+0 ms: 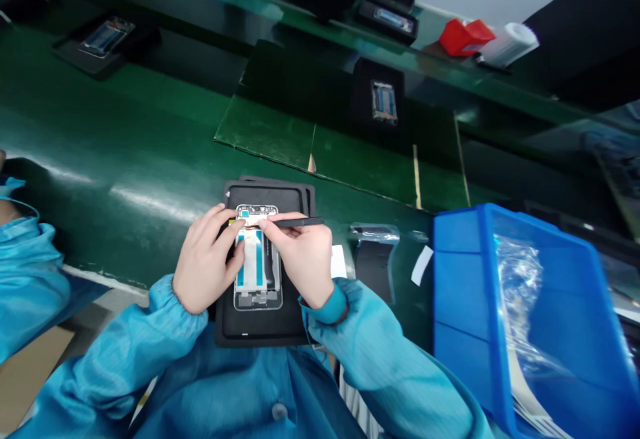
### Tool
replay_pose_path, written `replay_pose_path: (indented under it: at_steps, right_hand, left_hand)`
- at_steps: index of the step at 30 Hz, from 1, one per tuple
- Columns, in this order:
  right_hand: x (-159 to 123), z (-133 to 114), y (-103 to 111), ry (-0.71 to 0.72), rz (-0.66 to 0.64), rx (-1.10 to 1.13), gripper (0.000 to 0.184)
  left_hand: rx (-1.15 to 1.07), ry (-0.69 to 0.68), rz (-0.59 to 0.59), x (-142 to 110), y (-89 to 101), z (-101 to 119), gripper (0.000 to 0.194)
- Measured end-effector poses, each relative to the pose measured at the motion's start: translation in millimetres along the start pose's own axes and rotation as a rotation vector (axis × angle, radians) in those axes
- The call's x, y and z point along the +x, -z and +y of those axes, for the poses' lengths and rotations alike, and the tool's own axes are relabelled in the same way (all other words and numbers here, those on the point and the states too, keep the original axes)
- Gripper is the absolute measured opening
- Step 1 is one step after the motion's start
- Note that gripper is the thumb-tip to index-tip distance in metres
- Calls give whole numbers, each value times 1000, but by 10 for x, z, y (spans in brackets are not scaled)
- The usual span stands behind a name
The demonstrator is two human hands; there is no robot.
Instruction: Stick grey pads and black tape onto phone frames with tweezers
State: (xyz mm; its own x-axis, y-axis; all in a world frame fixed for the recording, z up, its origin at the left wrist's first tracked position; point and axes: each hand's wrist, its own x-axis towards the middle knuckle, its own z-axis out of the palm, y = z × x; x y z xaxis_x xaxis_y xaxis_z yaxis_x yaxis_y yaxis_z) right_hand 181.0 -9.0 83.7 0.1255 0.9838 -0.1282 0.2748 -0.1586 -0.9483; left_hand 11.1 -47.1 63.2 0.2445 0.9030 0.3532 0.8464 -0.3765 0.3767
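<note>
An opened smartphone (253,272) with bare inner parts and blue strips lies in a black tray (295,329) in front of me. My left hand (207,259) rests over its left side, fingers spread, with the fingertips touching near the upper left edge. In my right hand (304,252) is a slim black tool (305,221), its back end pointing right. Thumb and fingers pinch it above the top part of the phone. The tool's tip is too small to make out, so I cannot tell whether it touches the phone.
A blue bin (463,299) with clear plastic bags (520,279) stands at right. Beside it lie a dark sheet in clear film (375,262) and a white slip (423,265). More phones in trays sit farther back. A co-worker's sleeve (30,265) shows at left.
</note>
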Motion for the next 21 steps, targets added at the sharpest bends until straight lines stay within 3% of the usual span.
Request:
replay_pose_path:
  at_steps: [7,11,13,16,18,21]
  right_hand:
    - [9,29,3,33,-1,-9,14]
    - [-49,-51,138,66,117,45,15]
    - [-136,-35,264,91,210,39,15]
    - [-335,136,451,70,297,81,14]
    - [-484,291,525,26,298,177,15]
    - [-673,398,539,-16,313,285,17]
  left_hand:
    - [181,-104,-125,-4,114,81,34]
    - [251,-127,-207,32,183,120,35]
    - [201,-28,-172,20,195,94,36]
    - [87,271,-110,-36,177,46,38]
    - [59,426,-209,-63,149,52,32]
    - [104,514,-350,-43,137,109,28]
